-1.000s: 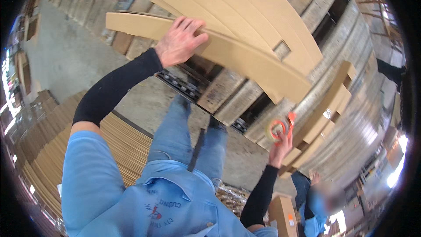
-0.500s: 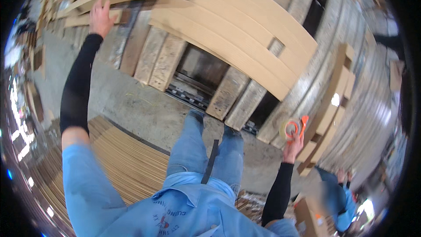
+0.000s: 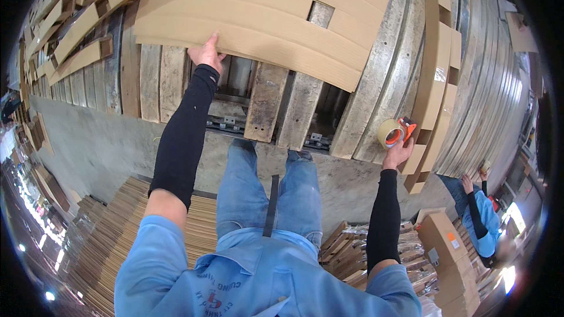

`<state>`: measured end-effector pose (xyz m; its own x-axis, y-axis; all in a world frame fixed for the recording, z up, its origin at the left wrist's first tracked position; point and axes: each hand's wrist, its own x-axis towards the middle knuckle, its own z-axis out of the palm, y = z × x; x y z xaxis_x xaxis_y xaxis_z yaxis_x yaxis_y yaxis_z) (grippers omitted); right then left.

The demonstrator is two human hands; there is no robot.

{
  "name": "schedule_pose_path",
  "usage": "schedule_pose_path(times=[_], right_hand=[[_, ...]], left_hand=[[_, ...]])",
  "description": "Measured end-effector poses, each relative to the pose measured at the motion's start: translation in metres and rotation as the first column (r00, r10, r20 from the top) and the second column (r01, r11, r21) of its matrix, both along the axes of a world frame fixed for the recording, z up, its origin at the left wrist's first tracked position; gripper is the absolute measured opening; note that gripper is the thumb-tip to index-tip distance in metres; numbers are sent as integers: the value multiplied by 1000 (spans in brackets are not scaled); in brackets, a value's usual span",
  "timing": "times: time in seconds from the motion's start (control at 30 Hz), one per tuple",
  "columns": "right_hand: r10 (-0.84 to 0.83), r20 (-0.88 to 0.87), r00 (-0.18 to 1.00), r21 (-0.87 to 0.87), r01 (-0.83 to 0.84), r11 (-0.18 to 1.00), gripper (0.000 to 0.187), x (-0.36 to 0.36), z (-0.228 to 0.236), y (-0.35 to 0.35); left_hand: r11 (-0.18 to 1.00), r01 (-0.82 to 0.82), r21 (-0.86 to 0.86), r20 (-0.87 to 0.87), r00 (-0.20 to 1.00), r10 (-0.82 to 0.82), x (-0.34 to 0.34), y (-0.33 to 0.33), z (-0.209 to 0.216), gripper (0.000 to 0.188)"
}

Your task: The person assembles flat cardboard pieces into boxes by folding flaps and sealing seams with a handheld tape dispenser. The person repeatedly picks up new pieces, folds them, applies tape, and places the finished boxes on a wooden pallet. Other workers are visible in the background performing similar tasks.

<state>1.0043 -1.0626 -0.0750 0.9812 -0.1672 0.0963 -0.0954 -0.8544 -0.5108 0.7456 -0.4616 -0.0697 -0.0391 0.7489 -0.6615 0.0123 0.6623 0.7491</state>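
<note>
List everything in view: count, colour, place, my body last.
Cardboard sheet: at least one, brown, top
Wooden slats: several, brown, under sheet
Tape dispenser: one, orange and black, in right hand
Folded cardboard strips: at least two, brown, right
Cardboard pile: one, brown, upper left
Cardboard stack: one, brown, lower left
Wrapped bundle: at least one, brown, lower right
Cardboard box: at least one, brown, lower right
Floor: one, grey, centre left
Coworker: one, blue shirt, far right
Left hand: one, bare, at sheet's near edge
Right hand: one, bare, on dispenser
Sleeves: two, black, forearms
Shirt and jeans: one each, blue, bottom
</note>
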Motion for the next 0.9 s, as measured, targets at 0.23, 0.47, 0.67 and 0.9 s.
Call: schedule_pose_path(times=[0.23,0.47,0.67,0.9], right_hand=[[431,-263,863,457,-282,843,55,-47,67,155],[533,-386,753,316,-435,843,66,-51,72,203],[430,-545,720,491,-141,859,67,-30,63,186],[585,-596,550,733,75,676,26,6,73,164]], left_hand=[[1000,30,8,103,994,-31,-59,-32,-14,65],[995,34,-91,74,997,-27,-92,-111,37,57],[990,-54,-129,12,998,56,-70,-148,2,46],[954,203,220,-498,864,-69,-92,-159,26,56]])
